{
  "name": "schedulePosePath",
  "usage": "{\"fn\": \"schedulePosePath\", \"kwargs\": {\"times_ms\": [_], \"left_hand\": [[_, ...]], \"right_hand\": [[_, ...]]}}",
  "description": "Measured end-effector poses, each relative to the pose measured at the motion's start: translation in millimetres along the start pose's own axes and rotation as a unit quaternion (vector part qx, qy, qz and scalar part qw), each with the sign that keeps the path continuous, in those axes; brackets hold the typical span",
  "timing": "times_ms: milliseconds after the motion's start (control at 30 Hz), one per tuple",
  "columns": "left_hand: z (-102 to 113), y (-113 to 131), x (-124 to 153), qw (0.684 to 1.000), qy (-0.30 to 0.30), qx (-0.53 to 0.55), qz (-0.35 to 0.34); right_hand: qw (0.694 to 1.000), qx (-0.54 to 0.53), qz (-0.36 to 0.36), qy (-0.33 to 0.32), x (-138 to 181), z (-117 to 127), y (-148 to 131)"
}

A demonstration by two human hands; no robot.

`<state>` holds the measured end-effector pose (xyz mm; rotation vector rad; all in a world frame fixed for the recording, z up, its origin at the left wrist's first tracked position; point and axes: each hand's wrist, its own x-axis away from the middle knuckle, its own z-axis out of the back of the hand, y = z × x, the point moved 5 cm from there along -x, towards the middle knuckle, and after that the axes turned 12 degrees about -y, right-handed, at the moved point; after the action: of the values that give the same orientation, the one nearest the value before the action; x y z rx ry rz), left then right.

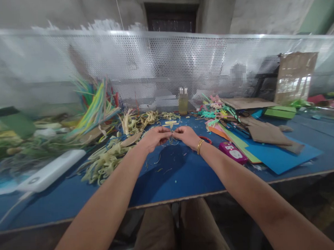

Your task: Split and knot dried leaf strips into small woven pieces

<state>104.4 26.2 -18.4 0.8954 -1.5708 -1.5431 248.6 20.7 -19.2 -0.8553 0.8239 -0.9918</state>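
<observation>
Over the middle of the blue table (pixel 169 184), my left hand (pixel 155 136) and my right hand (pixel 185 133) meet with their fingertips pinched together. Whatever is between the fingers is too small and blurred to name; thin pale strands (pixel 173 141) show just below them. Right behind the fingertips is a small pale-yellow strip piece (pixel 171 122). A heap of pale green curled strips (pixel 106 162) lies left of my left hand. Close to my right wrist, which wears a gold bracelet (pixel 200 146), a red loop-shaped handle (pixel 205 139) shows partly.
To the left are a white power strip (pixel 54 170) and a bundle of coloured strips (pixel 95 106). A jar (pixel 183 102) stands at the back before a perforated metal screen (pixel 158 62). On the right lie a purple box (pixel 232 152), blue paper (pixel 281 157) and brown cardboard (pixel 269 133).
</observation>
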Motion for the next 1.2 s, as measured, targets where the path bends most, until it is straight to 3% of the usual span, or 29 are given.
{"fn": "schedulePosePath", "kwargs": {"times_ms": [500, 833, 1200], "left_hand": [[3, 5, 0, 0.999, 0.002, -0.029, -0.035], [0, 10, 1, 0.993, -0.005, -0.107, -0.052], [-6, 11, 5, 0.99, -0.015, -0.137, -0.019]], "right_hand": [[0.996, -0.088, -0.002, -0.01, -5, -2, 5], [0.997, -0.068, 0.007, -0.027, 0, -2, -5], [1.0, -0.021, 0.008, -0.017, -2, 1, -1]]}}
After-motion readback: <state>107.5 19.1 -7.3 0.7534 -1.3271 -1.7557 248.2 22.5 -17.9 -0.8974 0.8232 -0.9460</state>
